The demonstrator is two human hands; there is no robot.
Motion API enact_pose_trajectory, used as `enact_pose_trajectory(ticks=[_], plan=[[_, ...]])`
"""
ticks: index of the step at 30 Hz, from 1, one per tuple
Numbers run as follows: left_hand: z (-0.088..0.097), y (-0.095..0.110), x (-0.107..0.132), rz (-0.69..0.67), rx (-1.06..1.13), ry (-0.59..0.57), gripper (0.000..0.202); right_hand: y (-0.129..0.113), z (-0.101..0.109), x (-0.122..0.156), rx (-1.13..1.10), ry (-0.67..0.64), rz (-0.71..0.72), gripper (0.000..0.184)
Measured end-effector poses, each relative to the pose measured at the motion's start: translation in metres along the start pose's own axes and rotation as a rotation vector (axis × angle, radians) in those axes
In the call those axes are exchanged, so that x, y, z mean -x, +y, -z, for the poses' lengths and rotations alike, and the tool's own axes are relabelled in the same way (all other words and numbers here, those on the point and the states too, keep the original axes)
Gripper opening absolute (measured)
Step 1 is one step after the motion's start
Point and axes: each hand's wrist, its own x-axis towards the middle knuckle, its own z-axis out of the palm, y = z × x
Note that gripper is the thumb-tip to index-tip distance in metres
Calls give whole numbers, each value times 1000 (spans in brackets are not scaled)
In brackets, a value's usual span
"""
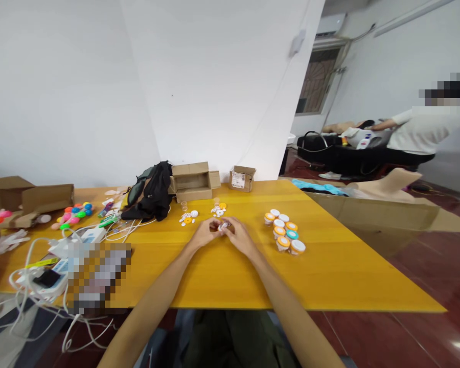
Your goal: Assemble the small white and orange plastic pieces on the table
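Observation:
My left hand (206,232) and my right hand (237,235) meet over the middle of the yellow table (329,276). Both have their fingers pinched on one small clear jar with a white lid (224,225) held between them. To the right stands a cluster of several small jars with white, orange and teal lids (284,232). Just beyond my hands lie loose white and orange lids (218,209) and another small group of lids and clear cups (187,215).
Open cardboard boxes (193,181) and a small box (241,178) stand at the far edge beside a black bag (151,191). Cables, chargers and colourful toys (74,213) crowd the left side. A person in white (417,133) works at the back right.

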Motion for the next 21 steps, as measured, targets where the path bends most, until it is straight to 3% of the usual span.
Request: enact_pose_trajectory(ticks=[3,7,11,16,21], plan=[[0,2,1,6,34,-2,38,2,-3,0,-71,40,-74,33],[-1,2,2,4,63,-6,45,4,-5,1,-36,132,-162,27],[-1,-2,0,-4,68,-5,47,3,-2,0,-59,115,-129,22],[-1,-4,0,-22,68,-10,47,1,-3,-2,-155,41,-99,32],[-1,-5,0,3,83,-19,54,3,-5,-1,-64,143,-111,31]])
